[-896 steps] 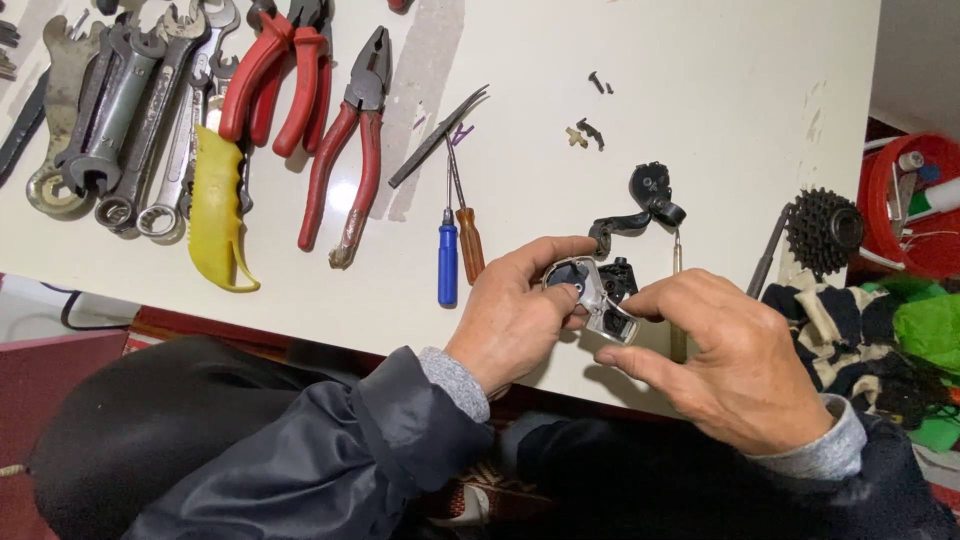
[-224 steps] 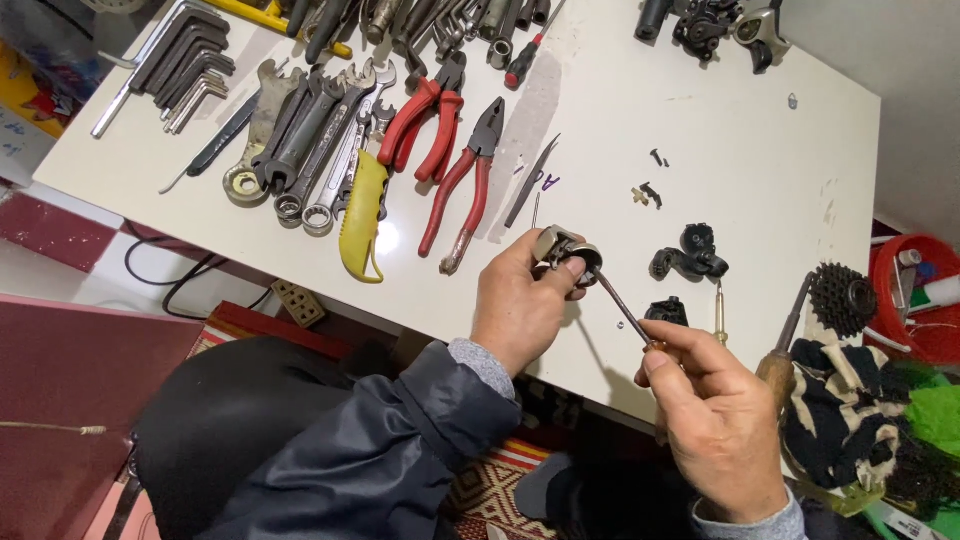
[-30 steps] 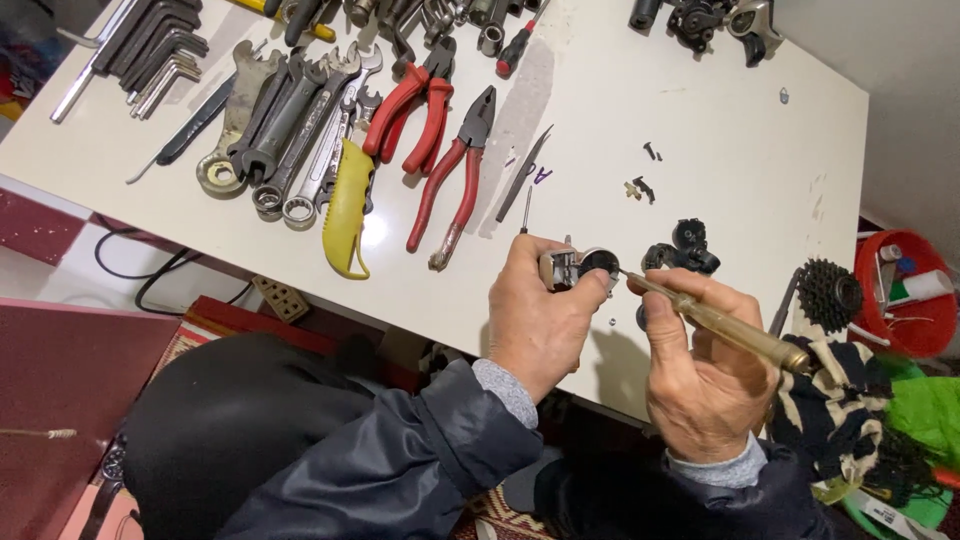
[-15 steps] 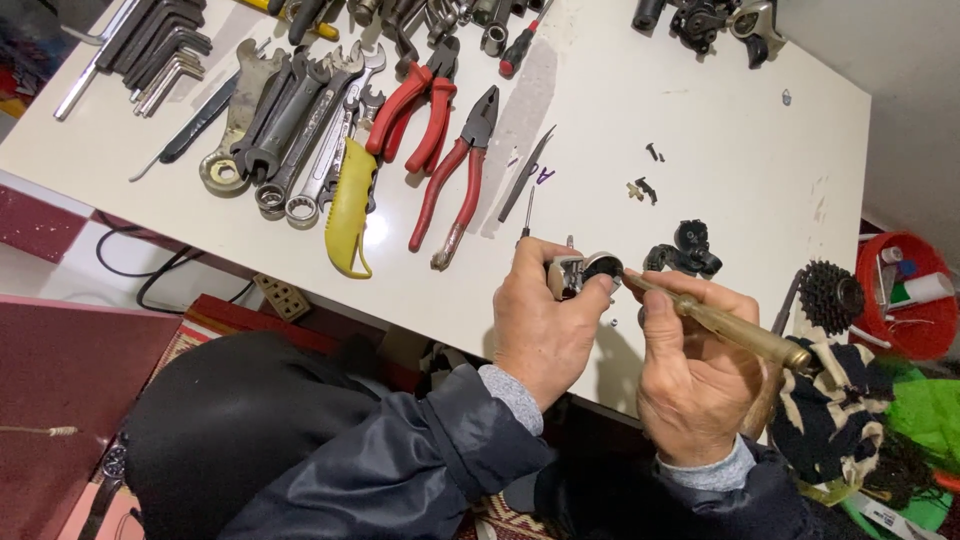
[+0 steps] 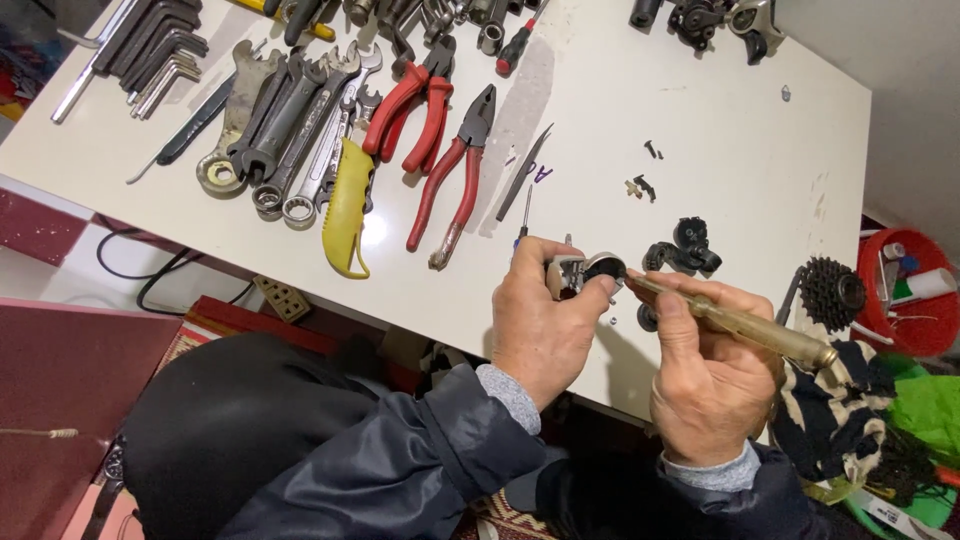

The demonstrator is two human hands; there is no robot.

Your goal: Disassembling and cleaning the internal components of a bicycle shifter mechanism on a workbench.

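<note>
While the left hand [image 5: 540,325] clamped a small metal part [image 5: 578,272] above the white counter's [image 5: 700,130] near edge, the right hand [image 5: 705,375] gripped a screwdriver [image 5: 745,325], its tip at the part. Red pliers [image 5: 450,175] lay nearby.

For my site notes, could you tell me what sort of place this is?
Probably a bicycle repair workbench: wrenches and red pliers lie on the white table, and a toothed sprocket cluster sits at its edge.

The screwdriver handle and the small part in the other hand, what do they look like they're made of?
Screwdriver handle: probably translucent amber plastic; it looks yellowish, see-through and glossy in the right hand. Small part in the left hand: seemingly bare silvery metal with a black piece, possibly plastic or painted; too small to settle.
</note>
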